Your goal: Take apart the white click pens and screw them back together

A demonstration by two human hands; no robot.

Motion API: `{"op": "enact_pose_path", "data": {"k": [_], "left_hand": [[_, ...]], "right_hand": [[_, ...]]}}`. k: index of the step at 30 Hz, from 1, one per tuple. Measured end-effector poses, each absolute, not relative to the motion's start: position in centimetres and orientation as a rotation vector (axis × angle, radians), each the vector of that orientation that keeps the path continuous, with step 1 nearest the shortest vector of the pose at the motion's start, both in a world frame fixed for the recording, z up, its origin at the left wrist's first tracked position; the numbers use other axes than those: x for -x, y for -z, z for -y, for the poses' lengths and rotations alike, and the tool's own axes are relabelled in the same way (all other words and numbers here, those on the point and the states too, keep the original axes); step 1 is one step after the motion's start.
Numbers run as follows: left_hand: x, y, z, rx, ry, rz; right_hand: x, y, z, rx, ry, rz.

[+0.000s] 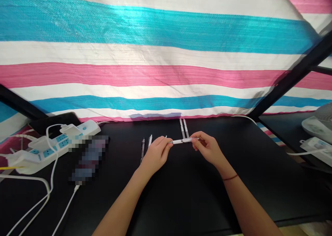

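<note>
A white pen (177,142) is held level above the black table (181,194), stretched between both hands. My left hand (157,151) is closed, pinching the pen's left end. At its other end, which has a clear section, the fingertips of my right hand (207,147) are pinched. Just behind the held pen lie two white pens (183,127), side by side and pointing away from me. Left of my left hand are a dark pen (143,149) and a white pen (150,140), the latter partly covered by the hand.
On the left, a white power strip (55,148) carries several plugs and cables. A phone (89,160), blurred out, lies beside it with a white cable (66,205). A striped sheet (166,73) hangs behind the table. At right are a black post (287,75) and another white power strip (317,148).
</note>
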State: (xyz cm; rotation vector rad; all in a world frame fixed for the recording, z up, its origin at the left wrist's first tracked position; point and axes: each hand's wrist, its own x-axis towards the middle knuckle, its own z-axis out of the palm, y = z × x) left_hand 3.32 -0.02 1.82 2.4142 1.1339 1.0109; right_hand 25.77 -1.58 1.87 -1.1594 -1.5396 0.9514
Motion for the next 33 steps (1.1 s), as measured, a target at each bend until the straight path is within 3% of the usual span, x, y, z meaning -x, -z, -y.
{"op": "enact_pose_path", "data": {"k": [6, 13, 20, 26, 33], "left_hand": [[-3.8, -2.0, 0.3, -2.343, -1.057, -1.132], [-4.5, -2.0, 0.2, -1.461, -1.231, -1.136], [-4.2, -2.6, 0.6, -1.521, -1.311, -1.256], [-3.7, -2.4, 0.3, -1.680, -0.934, -1.102], [-5.6, -1.9, 1.5, -1.441, -0.594, -0.805]], "right_hand": [[-25.3, -1.9, 1.5, 1.113, -1.015, 1.395], [-25.7, -1.5, 0.6, 0.996, -1.071, 1.117], [-26.0, -1.4, 0.6, 1.022, -1.046, 1.149], [-26.2, -1.7, 0.6, 1.000, -0.988, 1.165], [-25.2, -2.1, 1.0, 0.911, -1.020, 1.168]]}}
